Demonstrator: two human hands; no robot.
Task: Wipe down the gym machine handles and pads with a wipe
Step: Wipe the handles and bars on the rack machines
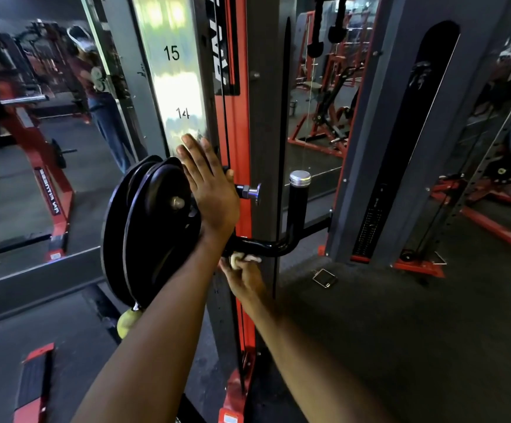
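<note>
- My left hand (210, 190), fingers straight, presses flat against the pulley (153, 227), mid-frame.
- My right hand (243, 274) pinches the wipe (245, 258) under the handle (274, 244), which runs rightward, then upward.

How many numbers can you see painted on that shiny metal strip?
2. On the shiny strip, the 15 is near the top and the 14 sits below it, just above the left hand. That hand may hide another number lower down.

yellow ball (127, 323) below black pulley wheels (150, 227)
</note>
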